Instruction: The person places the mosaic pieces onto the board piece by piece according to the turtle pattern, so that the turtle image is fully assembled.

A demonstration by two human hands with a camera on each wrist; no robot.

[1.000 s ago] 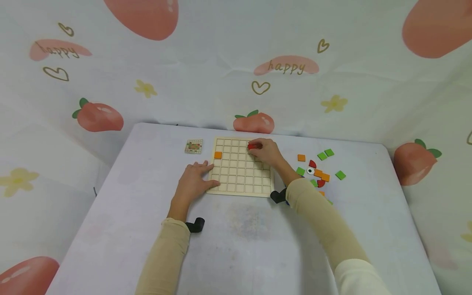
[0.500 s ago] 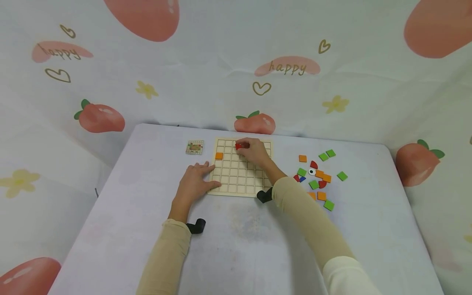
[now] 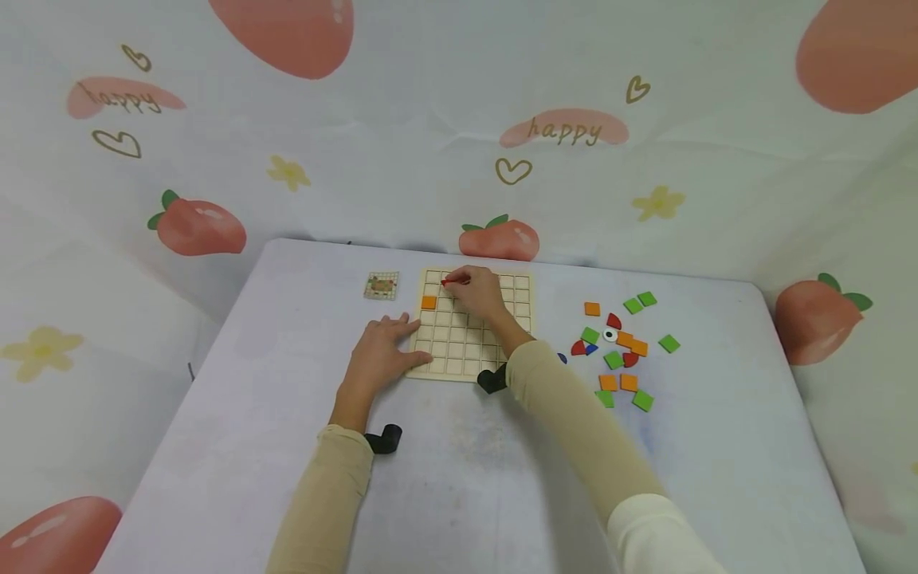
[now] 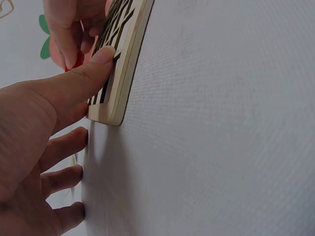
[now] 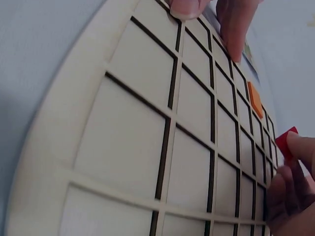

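A wooden grid board (image 3: 469, 367) lies on the table, with an orange square tile (image 3: 428, 303) in a cell near its left edge. My right hand (image 3: 479, 293) pinches a small red tile (image 5: 287, 141) between thumb and fingers over the board's far rows, left of the middle. Part of that tile is hidden by the fingertips. My left hand (image 3: 380, 355) is at the board's left side with fingers spread. Its thumb (image 4: 81, 81) lies on top of the board's near corner, while the other fingertips rest beside the edge on the table.
A small pattern card (image 3: 382, 285) lies left of the board. To the right are scattered green squares (image 3: 669, 344), orange squares (image 3: 608, 383), red quarter-round pieces (image 3: 613, 321) and a white eye piece (image 3: 610, 335). A patterned cloth wall stands behind the table.
My right hand has moved left across the far rows of the board with the red tile. My left hand stays at the board's left edge.
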